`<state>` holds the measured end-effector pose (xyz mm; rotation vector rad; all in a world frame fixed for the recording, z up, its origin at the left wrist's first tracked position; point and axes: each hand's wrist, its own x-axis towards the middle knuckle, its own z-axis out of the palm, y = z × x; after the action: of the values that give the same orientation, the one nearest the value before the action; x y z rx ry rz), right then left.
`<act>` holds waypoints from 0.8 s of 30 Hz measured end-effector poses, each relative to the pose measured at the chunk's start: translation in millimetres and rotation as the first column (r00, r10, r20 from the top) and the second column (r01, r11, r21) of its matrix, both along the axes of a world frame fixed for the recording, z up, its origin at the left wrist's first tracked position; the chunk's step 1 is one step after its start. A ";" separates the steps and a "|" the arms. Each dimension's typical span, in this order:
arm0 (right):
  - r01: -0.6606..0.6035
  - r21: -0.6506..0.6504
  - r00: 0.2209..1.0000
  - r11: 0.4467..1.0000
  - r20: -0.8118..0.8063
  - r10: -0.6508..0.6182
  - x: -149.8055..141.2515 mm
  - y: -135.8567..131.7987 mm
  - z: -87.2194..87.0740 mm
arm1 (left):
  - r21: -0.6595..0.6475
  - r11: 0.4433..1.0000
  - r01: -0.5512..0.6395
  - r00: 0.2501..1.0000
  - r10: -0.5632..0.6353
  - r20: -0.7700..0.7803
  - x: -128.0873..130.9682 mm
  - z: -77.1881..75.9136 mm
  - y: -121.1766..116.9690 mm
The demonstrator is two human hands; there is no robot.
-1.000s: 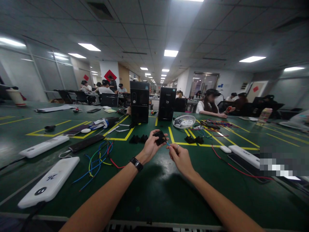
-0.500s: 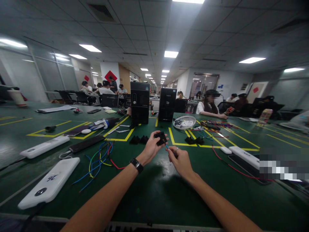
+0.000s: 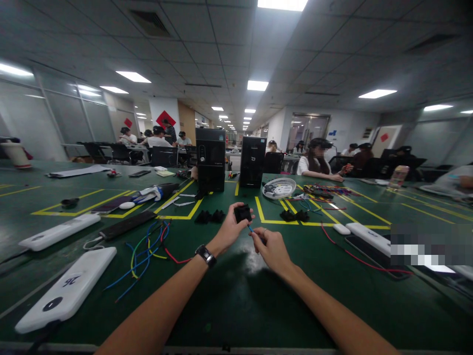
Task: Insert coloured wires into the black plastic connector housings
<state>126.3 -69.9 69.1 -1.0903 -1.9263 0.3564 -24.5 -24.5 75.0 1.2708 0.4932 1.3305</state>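
Observation:
My left hand (image 3: 228,230) grips a small, squarish black plastic part (image 3: 243,213) above the table, thumb along its near side. Pinched between the fingers of my right hand (image 3: 274,250) is a blue wire (image 3: 250,229), its far end reaching the lower edge of the black part. Whether that end sits inside the part or only touches it, I cannot tell. Loose blue, yellow-green and red wires (image 3: 142,255) lie left of my left forearm. Similar black parts rest beyond my hands, some to the left (image 3: 209,216) and some to the right (image 3: 294,215).
Two black computer towers (image 3: 210,160) stand ahead, beside a white basket (image 3: 279,188) and a heap of coloured wires (image 3: 327,191). White oblong devices (image 3: 68,288) lie at left. A long red wire (image 3: 354,256) runs at right. Across the table sits another person (image 3: 314,165).
The black part has been turned in my left hand, so a different face shows. My right hand stays close with the blue wire. The whole view has shifted slightly.

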 end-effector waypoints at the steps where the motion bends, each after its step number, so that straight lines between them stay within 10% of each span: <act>1: 0.000 -0.002 1.000 1.000 -0.002 0.000 -0.4 -0.9 0.8 | 0.000 1.000 0.008 1.000 -0.008 -0.015 -0.3 -0.1 -0.4; 14: -0.059 -0.017 0.997 0.998 0.050 0.060 -1.9 -5.6 5.3 | 0.274 0.954 -0.120 0.965 0.177 -0.193 0.2 -2.1 -0.5; 24: -0.122 -0.094 0.993 0.988 -0.016 0.121 -9.1 -2.2 -8.0 | 0.136 0.981 -0.136 0.984 0.149 -0.093 6.5 -0.8 -9.1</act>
<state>117.2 -72.1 61.1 -1.0319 -1.9887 0.5247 -18.0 -33.6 74.2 1.4384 0.5874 1.4403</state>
